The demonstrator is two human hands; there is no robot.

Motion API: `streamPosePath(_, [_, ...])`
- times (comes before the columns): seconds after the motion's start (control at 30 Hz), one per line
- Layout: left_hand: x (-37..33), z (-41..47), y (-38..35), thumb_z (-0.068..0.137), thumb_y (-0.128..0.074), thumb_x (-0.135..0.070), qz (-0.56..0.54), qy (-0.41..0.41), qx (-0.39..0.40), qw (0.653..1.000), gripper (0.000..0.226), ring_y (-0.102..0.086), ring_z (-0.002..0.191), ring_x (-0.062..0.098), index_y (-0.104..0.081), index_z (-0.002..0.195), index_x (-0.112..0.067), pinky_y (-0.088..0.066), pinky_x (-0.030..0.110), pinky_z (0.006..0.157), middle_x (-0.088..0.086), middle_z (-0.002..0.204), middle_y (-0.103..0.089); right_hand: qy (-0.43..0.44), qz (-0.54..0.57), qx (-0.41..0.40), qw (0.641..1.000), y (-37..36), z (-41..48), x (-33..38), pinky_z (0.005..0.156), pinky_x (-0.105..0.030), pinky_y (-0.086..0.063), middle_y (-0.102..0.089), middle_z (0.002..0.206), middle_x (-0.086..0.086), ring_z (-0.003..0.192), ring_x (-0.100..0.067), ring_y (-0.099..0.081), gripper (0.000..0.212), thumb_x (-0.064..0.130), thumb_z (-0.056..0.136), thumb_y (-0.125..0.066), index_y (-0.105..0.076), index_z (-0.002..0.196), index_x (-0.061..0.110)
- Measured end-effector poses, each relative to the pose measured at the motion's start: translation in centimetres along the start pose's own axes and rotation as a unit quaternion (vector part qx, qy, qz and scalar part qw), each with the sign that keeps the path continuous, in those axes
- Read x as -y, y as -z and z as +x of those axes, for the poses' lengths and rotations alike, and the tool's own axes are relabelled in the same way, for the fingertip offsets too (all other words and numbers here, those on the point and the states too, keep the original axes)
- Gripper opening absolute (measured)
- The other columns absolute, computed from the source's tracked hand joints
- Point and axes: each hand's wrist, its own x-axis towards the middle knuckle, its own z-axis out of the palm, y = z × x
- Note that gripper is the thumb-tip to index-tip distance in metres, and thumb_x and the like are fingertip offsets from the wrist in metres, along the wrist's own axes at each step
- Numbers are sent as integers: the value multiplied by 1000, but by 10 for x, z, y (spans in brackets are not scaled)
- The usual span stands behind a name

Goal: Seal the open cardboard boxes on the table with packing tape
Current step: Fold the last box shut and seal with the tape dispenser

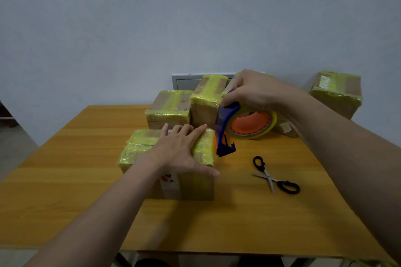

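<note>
A cardboard box (pixel 195 184) wrapped in yellowish tape stands on the wooden table (pixel 65 191) in front of me. My left hand (pixel 182 149) lies flat on its top, fingers spread and straight, thumb over the front edge. My right hand (pixel 253 91) grips a blue and orange tape dispenser (pixel 225 134) with a roll of clear tape (pixel 251 123). The dispenser's mouth is against the box's right top edge.
Black-handled scissors (pixel 275 176) lie open on the table to the right of the box. Several taped boxes stand behind: one at back left (pixel 169 108), one in the middle (pixel 206 102), one off to the far right (pixel 338 93). A grey wall rises behind.
</note>
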Motion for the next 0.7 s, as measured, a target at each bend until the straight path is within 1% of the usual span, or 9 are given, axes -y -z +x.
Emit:
streamPosePath(0.07, [0, -2, -1, 39, -21, -114, -5, 2, -6, 1000, 145, -19, 152, 25, 2, 163, -43, 0, 62, 125, -4, 161, -28, -24, -89, 11, 996, -22, -5, -7, 53, -35, -35, -45, 49, 1, 51, -20, -42, 43, 44, 68, -76, -55, 50, 11])
streamPosePath(0.13, [0, -2, -1, 41, -19, -114, -7, -2, -9, 1000, 142, -19, 153, 25, 1, 162, -44, 1, 61, 125, -3, 161, -28, -29, -66, 18, 997, -43, -11, -21, 54, -37, -32, -35, 45, 5, 48, -20, -33, 45, 42, 72, -74, -46, 48, 19])
streamPosePath(0.2, [0, -1, 0, 45, -12, -114, -41, 13, -6, 999, 135, -20, 152, 24, -6, 161, -45, 1, 61, 125, -3, 160, -30, -30, -44, 0, 999, -48, -8, -29, 55, -37, -32, -33, 46, 5, 48, -19, -31, 42, 44, 72, -74, -48, 50, 19])
streamPosePath(0.27, [-5, 5, 4, 54, -6, -110, -80, 44, -1, 996, 124, -26, 150, 24, -20, 157, -44, -1, 61, 124, -2, 158, -36, -38, -48, -7, 998, -43, -6, -28, 53, -37, -32, -36, 46, 4, 49, -20, -34, 41, 46, 72, -75, -54, 52, 18])
streamPosePath(0.37, [-20, 17, 7, 80, -26, -95, -75, 106, -12, 991, 90, -35, 144, 31, -35, 147, -35, -5, 65, 122, 5, 149, -47, -41, -46, -42, 997, -35, -6, -23, 52, -35, -32, -35, 43, 5, 48, -20, -35, 44, 45, 72, -74, -51, 47, 18])
streamPosePath(0.4, [-28, 22, 7, 86, -33, -87, -67, 127, -16, 989, 82, -36, 143, 33, -37, 145, -31, -5, 67, 121, 8, 148, -48, -44, -53, -58, 996, -35, -8, -23, 51, -35, -33, -34, 42, 6, 47, -19, -35, 44, 44, 72, -73, -49, 47, 18])
streamPosePath(0.47, [-42, 29, 8, 91, -38, -77, -57, 161, -10, 985, 78, -33, 145, 38, -35, 148, -24, -4, 71, 120, 14, 151, -45, -57, -63, -88, 993, -36, -9, -25, 51, -33, -33, -36, 43, 4, 47, -20, -34, 45, 43, 74, -72, -47, 47, 17])
streamPosePath(0.6, [-50, 37, 11, 96, -40, -69, -48, 180, 11, 983, 77, -29, 148, 40, -28, 155, -21, -3, 75, 118, 17, 157, -39, -75, -47, -131, 987, -36, -14, -31, 50, -33, -31, -34, 44, 2, 46, -20, -32, 47, 40, 76, -71, -44, 46, 16])
streamPosePath(0.7, [-47, 36, 9, 98, -32, -71, -56, 172, 4, 984, 73, -29, 148, 39, -32, 153, -22, -2, 75, 118, 17, 156, -39, -78, -37, -167, 982, -32, -16, -34, 49, -33, -32, -38, 44, 0, 46, -21, -33, 49, 41, 77, -71, -46, 45, 15])
